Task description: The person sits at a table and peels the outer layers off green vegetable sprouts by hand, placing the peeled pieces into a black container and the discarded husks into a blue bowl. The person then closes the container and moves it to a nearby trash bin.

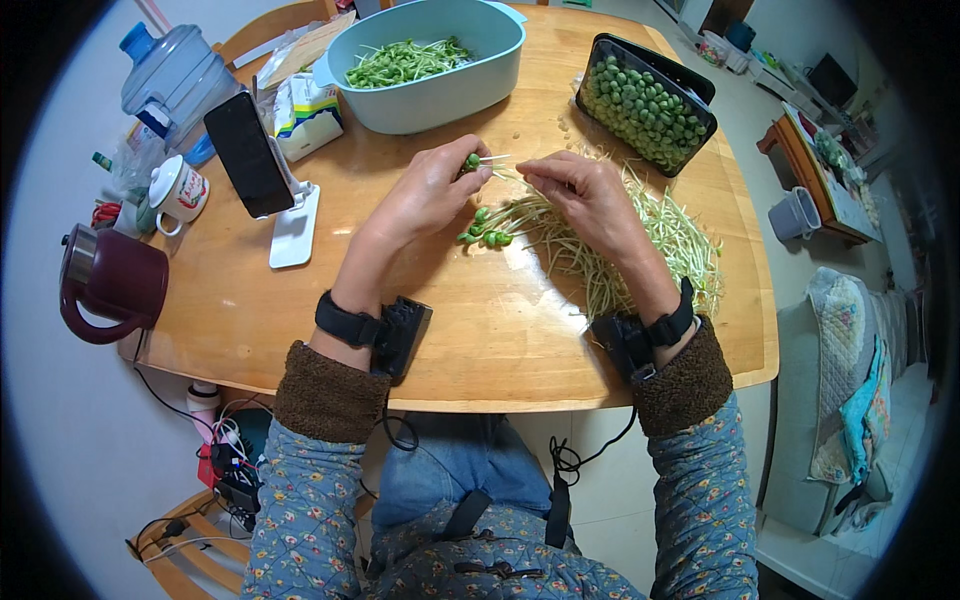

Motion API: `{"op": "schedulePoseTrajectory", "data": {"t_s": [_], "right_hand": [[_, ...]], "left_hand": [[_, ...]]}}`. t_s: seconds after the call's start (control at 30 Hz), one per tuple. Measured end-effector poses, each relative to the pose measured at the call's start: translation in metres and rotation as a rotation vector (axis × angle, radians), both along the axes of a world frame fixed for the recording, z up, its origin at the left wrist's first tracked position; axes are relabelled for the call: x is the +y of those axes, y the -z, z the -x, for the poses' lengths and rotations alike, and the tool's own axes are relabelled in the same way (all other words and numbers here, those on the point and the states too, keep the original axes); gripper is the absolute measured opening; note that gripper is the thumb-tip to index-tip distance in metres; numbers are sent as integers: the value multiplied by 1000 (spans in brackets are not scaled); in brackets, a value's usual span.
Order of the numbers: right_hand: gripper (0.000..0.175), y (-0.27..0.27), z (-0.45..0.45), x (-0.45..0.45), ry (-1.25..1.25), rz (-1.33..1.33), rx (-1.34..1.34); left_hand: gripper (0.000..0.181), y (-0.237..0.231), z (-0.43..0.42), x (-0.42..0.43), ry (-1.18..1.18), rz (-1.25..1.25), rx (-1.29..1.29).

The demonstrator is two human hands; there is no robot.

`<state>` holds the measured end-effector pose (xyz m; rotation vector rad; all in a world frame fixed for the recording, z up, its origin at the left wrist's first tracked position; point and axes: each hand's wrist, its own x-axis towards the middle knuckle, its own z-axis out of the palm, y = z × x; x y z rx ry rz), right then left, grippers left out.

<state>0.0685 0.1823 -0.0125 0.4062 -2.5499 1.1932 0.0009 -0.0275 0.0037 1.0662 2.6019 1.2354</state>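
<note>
A small bunch of green-headed sprouts [472, 162] is pinched in my left hand [435, 180], its pale stems pointing right. The fingertips of my right hand [577, 191] are closed together at the thin lower ends of these stems; the exact contact is partly hidden. Below and between the hands, several sprouts with green heads [491, 229] rest on the wooden table [480, 322]. A heap of pale, thin stems and roots [667, 232] spreads beneath and beyond my right hand and forearm.
A light-blue basin [427, 105] holds more sprouts [409, 61]. A black-rimmed clear box [645, 105] packed with green-headed sprouts stands far right. To the left are a phone [249, 154] on a white stand, a lidded mug [178, 191], a maroon kettle [120, 274] and a water bottle [176, 82].
</note>
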Motion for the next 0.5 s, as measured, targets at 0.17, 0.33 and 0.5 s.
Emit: {"op": "schedulePoseTrajectory", "data": {"t_s": [0.17, 0.33, 0.5], "right_hand": [[27, -3, -4, -4, -25, 63, -187], [31, -10, -6, -4, -43, 106, -241], [28, -8, -5, -4, -31, 119, -240]], "left_hand": [[22, 6, 1, 4, -32, -39, 97], [20, 10, 3, 5, -15, -97, 190], [20, 7, -2, 8, 10, -99, 148]]}}
